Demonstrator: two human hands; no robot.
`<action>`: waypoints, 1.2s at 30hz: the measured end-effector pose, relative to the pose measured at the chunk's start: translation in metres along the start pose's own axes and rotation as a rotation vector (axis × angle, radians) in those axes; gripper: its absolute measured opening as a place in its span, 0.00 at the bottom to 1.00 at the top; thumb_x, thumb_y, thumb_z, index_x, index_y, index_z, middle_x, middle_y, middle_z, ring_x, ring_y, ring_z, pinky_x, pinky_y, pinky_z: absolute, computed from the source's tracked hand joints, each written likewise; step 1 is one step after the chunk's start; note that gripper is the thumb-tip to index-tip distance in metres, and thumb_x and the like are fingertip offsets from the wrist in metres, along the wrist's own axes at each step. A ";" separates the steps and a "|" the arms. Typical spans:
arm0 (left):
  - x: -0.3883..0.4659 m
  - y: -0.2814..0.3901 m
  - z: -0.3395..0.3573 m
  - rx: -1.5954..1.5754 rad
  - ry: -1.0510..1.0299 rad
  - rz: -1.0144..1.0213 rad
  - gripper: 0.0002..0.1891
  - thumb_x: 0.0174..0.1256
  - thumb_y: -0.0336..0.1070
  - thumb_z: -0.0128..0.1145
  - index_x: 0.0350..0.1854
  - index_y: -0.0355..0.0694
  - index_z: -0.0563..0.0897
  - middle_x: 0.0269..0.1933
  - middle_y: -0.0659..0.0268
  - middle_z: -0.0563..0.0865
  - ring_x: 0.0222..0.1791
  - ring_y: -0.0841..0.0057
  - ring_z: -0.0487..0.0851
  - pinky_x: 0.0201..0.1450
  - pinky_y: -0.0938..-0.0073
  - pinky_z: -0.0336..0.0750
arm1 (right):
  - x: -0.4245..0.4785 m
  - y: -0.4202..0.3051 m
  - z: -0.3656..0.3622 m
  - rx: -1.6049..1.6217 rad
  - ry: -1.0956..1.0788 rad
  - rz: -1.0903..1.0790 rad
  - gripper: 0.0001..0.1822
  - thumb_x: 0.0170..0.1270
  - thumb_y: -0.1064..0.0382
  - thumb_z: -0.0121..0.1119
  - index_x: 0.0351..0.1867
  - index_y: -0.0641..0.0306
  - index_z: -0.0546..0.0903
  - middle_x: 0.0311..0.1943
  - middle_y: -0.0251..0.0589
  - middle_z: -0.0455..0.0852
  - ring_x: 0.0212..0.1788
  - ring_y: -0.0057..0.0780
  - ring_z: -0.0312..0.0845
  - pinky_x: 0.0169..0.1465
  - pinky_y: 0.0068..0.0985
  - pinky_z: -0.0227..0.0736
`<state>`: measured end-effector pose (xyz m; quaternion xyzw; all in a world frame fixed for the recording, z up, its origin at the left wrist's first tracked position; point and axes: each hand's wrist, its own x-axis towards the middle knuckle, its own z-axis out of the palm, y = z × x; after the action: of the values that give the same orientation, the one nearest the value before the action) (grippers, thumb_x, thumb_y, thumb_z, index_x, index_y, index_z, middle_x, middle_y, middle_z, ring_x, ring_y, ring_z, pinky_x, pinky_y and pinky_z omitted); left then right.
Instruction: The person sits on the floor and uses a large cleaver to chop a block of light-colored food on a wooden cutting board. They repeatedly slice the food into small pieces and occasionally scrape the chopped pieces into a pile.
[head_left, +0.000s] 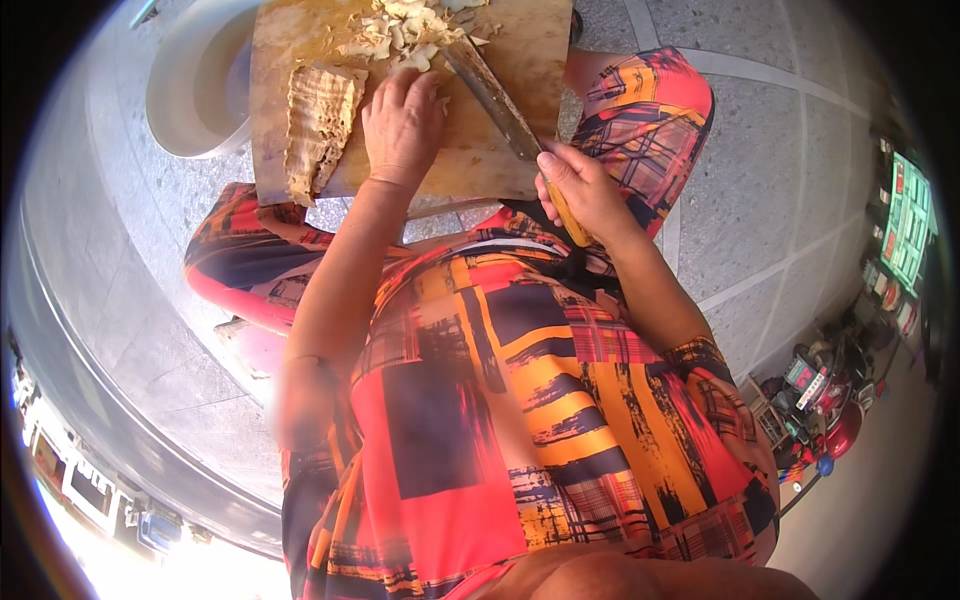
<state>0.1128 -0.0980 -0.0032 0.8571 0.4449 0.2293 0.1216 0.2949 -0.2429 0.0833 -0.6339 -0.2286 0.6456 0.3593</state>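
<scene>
My right hand (577, 184) grips the wooden handle of a long-bladed knife (499, 105). The blade slants up and left over a wooden board (480, 161), its far end at a pile of pale, thin slices (409, 30). My left hand (403, 124) rests palm down on the board just below the pile, fingers bent; what lies beneath the fingers is mostly hidden, though a small pale bit shows beside them. Left of that hand lies a ridged, tan, dried-looking slab (322, 124) of food with a ragged right edge, reaching the board's near edge.
A large pale round basin (169, 97) stands on the floor, partly behind the board's left edge. My knees in patterned trousers lie on either side of the board. At the far right are a green-framed object (907, 225) and a cluttered heap with a red item (846, 430).
</scene>
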 end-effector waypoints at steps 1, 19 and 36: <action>-0.006 0.001 0.002 0.049 -0.037 0.004 0.16 0.59 0.38 0.58 0.52 0.50 0.79 0.54 0.66 0.78 0.55 0.67 0.76 0.52 0.62 0.69 | 0.000 0.001 0.000 0.014 -0.004 -0.001 0.22 0.74 0.54 0.48 0.62 0.65 0.70 0.25 0.32 0.75 0.20 0.16 0.69 0.24 0.15 0.68; -0.012 -0.017 -0.003 -0.005 -0.047 0.128 0.14 0.61 0.34 0.55 0.50 0.47 0.81 0.54 0.68 0.79 0.59 0.67 0.74 0.54 0.65 0.71 | 0.001 -0.002 -0.006 -0.043 0.065 -0.056 0.21 0.73 0.55 0.50 0.60 0.64 0.72 0.24 0.28 0.74 0.19 0.13 0.68 0.23 0.15 0.66; -0.013 -0.016 -0.001 0.128 -0.155 0.120 0.15 0.58 0.36 0.56 0.48 0.46 0.82 0.52 0.65 0.80 0.54 0.64 0.75 0.51 0.61 0.70 | 0.020 -0.015 -0.001 -0.748 -0.047 -0.551 0.22 0.70 0.55 0.54 0.59 0.66 0.73 0.28 0.49 0.79 0.30 0.35 0.77 0.37 0.29 0.72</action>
<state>0.0948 -0.0994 -0.0122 0.9035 0.3957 0.1400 0.0866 0.2993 -0.2184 0.0814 -0.6207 -0.6137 0.4135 0.2589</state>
